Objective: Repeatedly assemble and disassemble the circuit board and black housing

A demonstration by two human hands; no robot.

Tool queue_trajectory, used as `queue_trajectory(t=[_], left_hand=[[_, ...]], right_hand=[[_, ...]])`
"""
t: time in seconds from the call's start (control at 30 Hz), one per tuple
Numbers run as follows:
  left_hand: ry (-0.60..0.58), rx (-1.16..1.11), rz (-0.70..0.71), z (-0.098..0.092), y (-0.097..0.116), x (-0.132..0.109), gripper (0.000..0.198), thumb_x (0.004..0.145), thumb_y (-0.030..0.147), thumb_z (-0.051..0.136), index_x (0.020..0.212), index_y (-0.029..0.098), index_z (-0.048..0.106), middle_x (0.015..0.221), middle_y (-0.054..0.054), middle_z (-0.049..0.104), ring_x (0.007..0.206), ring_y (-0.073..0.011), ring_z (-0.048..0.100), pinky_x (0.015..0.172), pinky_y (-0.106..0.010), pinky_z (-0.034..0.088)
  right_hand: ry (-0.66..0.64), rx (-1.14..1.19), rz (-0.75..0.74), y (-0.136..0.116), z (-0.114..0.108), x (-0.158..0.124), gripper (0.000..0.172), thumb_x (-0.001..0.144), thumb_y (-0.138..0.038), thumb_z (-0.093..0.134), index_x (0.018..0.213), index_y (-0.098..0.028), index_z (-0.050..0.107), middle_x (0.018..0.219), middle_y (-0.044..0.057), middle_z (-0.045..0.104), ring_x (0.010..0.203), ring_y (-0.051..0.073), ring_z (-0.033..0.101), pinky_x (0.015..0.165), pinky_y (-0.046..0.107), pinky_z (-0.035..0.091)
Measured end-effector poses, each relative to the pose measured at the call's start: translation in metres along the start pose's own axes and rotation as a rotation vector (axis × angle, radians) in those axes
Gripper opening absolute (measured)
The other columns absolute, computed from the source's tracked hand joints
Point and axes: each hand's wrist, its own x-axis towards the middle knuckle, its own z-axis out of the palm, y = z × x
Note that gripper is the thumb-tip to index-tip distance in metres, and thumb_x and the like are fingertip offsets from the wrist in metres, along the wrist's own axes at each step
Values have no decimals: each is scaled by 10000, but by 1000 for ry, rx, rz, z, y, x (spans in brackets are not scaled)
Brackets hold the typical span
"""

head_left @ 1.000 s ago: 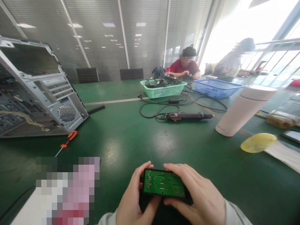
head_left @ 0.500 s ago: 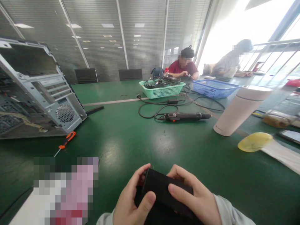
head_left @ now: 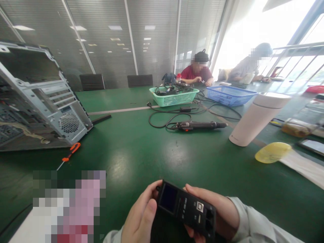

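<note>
Head view: a black rectangular plastic device (head_left: 187,209) with a small dark screen and buttons is held face-up and tilted between both hands, at the near edge of the green table (head_left: 141,158). The left hand (head_left: 140,219) is closed on the screen end, and the right hand (head_left: 219,212) is wrapped under the port end. Ahead of the grip lies a black corded electric screwdriver (head_left: 199,125); ahead-right, a white cylindrical tumbler (head_left: 255,119); ahead-left, an orange-handled screwdriver (head_left: 72,151). Risk: the device is gripped by its edges only, so a drop could be caused by a loosened thumb.
</note>
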Motion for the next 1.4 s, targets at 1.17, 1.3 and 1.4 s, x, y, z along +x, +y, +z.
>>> queue_trajectory(t=[1.17,1.3,1.4], left_hand=[[-44,249,224,-3,20,4,397,898,154,575,1222,377,521,1255,-12,557,1194,-227,547,924,-305,511],[-43,259,228,-3,19,5,365,897,149,580,1180,376,543,1212,-3,566,1165,-211,558,920,-292,508],[-32,226,229,-4,18,6,321,901,145,583,1135,365,571,1194,-3,568,1145,-204,572,913,-285,517]], right_hand=[[640,-1234,-1062,3,4,-21,447,804,-102,592,1204,-287,520,1106,36,620,1030,182,593,901,316,504],[605,-1307,-1113,2,3,-21,430,821,-92,578,1202,-272,495,1107,50,614,1048,185,585,903,321,509],[597,-1309,-1092,1,2,-21,373,834,-121,601,1173,-258,524,1104,58,616,1060,195,582,918,335,506]])
